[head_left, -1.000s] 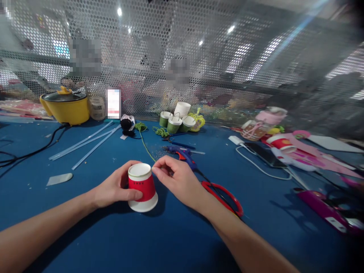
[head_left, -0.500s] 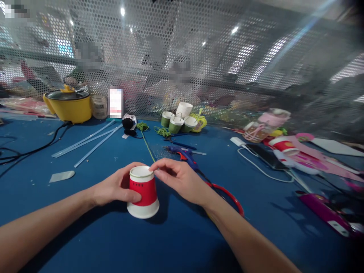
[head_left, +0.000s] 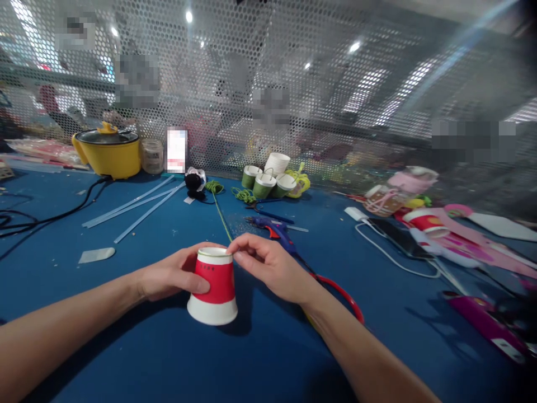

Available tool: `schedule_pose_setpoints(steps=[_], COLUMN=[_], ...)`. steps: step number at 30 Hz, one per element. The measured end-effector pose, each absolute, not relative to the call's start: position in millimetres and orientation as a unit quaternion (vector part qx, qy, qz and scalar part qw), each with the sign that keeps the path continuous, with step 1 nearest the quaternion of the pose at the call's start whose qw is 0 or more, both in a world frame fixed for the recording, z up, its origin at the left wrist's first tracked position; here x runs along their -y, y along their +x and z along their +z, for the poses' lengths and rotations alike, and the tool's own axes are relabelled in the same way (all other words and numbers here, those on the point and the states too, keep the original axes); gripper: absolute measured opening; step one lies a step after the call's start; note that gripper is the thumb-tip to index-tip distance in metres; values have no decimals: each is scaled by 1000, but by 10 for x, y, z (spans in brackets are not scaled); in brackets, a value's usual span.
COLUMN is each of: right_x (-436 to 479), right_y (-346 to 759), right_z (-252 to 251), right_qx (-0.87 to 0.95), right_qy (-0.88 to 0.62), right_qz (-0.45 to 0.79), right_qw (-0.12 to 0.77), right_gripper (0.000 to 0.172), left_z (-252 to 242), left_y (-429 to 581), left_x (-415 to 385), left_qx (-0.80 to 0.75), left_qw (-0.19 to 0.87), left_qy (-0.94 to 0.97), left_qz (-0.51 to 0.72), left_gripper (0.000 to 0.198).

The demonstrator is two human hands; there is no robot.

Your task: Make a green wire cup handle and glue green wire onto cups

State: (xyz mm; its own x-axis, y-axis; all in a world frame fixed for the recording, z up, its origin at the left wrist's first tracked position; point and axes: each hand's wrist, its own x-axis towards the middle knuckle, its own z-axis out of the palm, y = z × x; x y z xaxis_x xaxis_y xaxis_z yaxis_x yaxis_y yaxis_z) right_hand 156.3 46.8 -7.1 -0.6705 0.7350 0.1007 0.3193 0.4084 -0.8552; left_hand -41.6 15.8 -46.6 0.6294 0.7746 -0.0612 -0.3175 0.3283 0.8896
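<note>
A red and white paper cup (head_left: 216,282) stands upside down, its narrow base upward, with a thin green line of cord along the raised edge. Wrapped about the cup's left side, my left hand (head_left: 178,274) grips it, thumb across the red band. The thumb and forefinger of my right hand (head_left: 268,266) are pinched together at the right of the upper edge. There they meet a green cord (head_left: 222,217) that runs back to a small coil (head_left: 214,187). The exact contact of the fingertips with the cord is partly hidden.
A blue glue gun (head_left: 274,229) lies behind my right hand, with red-handled scissors (head_left: 344,296) partly under that forearm. Clear glue sticks (head_left: 146,215), a yellow pot (head_left: 111,157), green-wrapped cups (head_left: 263,184) and a phone (head_left: 398,238) lie farther out on the blue table.
The cup has tilted slightly, so less of its recessed base shows. Both hands stay at the cup, with my right fingertips still at its upper edge. The whole view has shifted a little.
</note>
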Motion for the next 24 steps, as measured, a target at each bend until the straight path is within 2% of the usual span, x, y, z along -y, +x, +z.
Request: schedule_pose_setpoints(steps=[5, 24], right_x=[-465, -517], right_y=[1563, 1565], right_z=[-61, -102], right_qx=[802, 820], right_qy=[-328, -344], right_qz=[441, 412], right_qw=[232, 200], right_gripper=[12, 12], left_z=[-488, -444], left_y=[-419, -426], left_x=[-182, -211], left_qx=[-246, -290], left_qw=[783, 742], left_qy=[445, 493], left_qz=[359, 350], left_gripper=[62, 60])
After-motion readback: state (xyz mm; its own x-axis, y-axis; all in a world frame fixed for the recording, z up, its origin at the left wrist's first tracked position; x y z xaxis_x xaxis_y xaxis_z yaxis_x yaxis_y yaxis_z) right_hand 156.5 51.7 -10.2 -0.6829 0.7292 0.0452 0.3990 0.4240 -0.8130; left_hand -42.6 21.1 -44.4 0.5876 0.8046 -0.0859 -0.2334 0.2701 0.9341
